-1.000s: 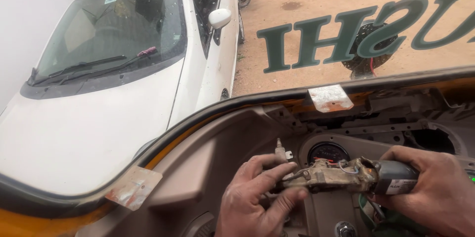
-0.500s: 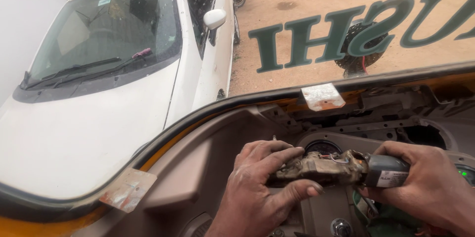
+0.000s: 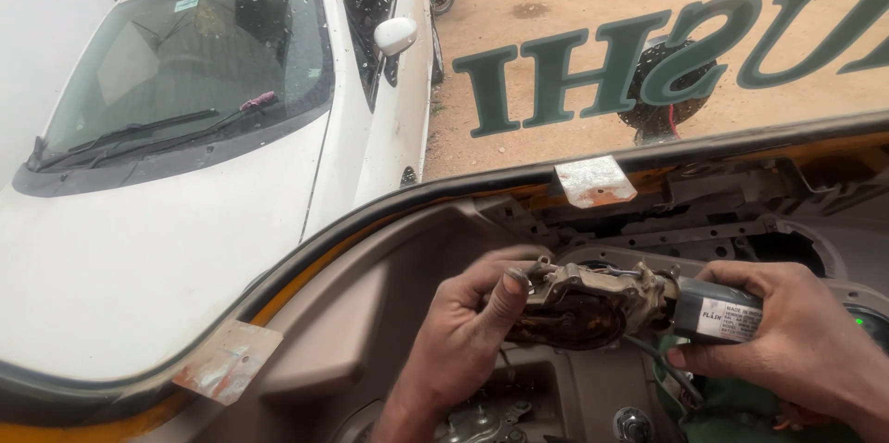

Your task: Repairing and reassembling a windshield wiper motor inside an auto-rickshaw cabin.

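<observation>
The left hand (image 3: 463, 336) rises from below the motor (image 3: 593, 304), forearm angled up from the lower edge of the view. Its grip wraps the motor's left end, thumb pressed upright against the near face, fingers curled behind. The right hand (image 3: 787, 332) comes in from the motor's right side, fingers closed over the dark cylindrical end, thumb underneath, wrist level with the motor.

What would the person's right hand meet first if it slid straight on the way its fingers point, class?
The right hand points left along the dark motor it grips. Going on, it would probably meet the grimy metal gear housing first, then the left hand beyond; depth is hard to judge.
</observation>
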